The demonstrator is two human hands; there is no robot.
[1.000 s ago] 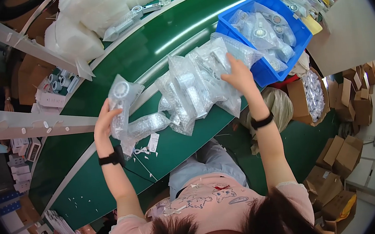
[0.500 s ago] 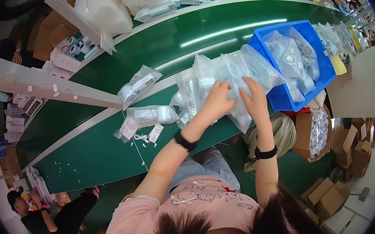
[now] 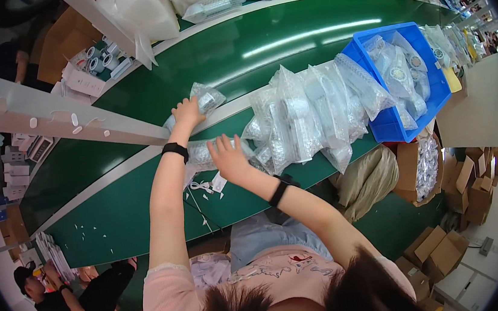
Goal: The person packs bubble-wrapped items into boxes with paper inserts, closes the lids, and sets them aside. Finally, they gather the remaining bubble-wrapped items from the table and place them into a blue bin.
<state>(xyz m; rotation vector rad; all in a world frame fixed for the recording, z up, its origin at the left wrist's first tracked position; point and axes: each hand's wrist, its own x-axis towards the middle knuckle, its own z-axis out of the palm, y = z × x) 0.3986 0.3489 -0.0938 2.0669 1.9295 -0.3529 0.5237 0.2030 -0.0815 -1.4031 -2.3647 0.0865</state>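
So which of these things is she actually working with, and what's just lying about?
In hand:
left hand on a clear bagged part
right hand on another bagged part
pile of bagged parts

Lying about:
blue bin
cardboard boxes
white bags

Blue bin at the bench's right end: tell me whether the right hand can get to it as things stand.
Probably yes: the right hand is free, and only the pile of bubble-wrap bags lies between it and the blue bin.

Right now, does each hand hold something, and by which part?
The left hand grips a clear bubble-wrap packet by its near end. The right hand only rests on another packet.
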